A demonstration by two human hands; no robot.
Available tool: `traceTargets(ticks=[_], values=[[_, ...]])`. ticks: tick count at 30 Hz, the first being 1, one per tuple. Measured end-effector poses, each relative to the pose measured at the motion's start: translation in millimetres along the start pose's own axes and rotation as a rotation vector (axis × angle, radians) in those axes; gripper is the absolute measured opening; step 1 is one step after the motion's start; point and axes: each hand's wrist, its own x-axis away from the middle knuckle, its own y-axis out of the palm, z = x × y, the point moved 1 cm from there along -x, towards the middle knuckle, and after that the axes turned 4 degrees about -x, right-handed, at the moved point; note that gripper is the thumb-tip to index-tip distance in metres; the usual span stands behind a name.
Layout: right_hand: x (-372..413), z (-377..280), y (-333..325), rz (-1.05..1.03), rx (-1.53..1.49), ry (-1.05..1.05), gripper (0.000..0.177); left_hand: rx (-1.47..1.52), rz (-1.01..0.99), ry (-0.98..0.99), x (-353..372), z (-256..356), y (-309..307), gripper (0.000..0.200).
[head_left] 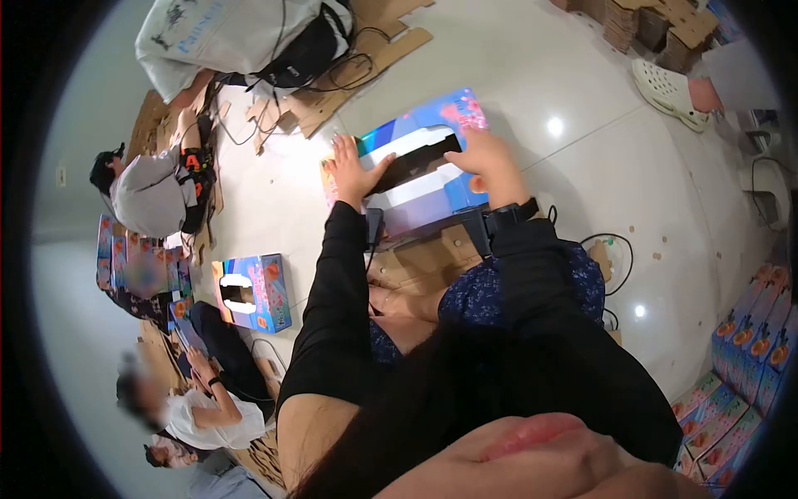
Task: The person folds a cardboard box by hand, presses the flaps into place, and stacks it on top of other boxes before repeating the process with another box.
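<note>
A colourful printed cardboard box (411,208) with a long cut-out window in its top lies on the floor in front of me. Inside the window the interior looks dark. My left hand (353,173) rests on the box's left end, fingers spread and thumb reaching toward the window's edge. At the right end, my right hand (490,162) grips the box, its thumb near the window and its other fingers mostly hidden. Dark straps with small devices are on both wrists.
A second printed box (270,291) stands on the floor to the left. Several people sit nearby at the left and top. Flattened cardboard (399,54) and cables lie near the top. Stacked printed boxes (748,349) are at the right, and a clog-wearing foot (669,91) is at upper right.
</note>
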Motion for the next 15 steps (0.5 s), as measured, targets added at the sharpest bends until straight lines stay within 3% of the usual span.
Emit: traceTargets(ticks=[2,5,8,11,15], values=[[5,-6,-2,-0.008,0.009,0.020,0.061,0.018,-0.085,-0.068,-21,0,6,0.124],[12,-14,1,0.041,0.048,0.023,0.058,0.165,-0.147,-0.153,-62,-20,37,0.122],[14,-17,-2,0.032,0.111,0.026,0.061,0.072,-0.227,-0.152,-68,9,15,0.122],[17,-22,-5,0.006,0.118,0.055,0.065,0.005,-0.046,-0.113,-62,18,34,0.122],[14,-24,-2,-0.056,0.136,0.111,0.076,0.078,-0.170,-0.145,-66,13,35,0.120]])
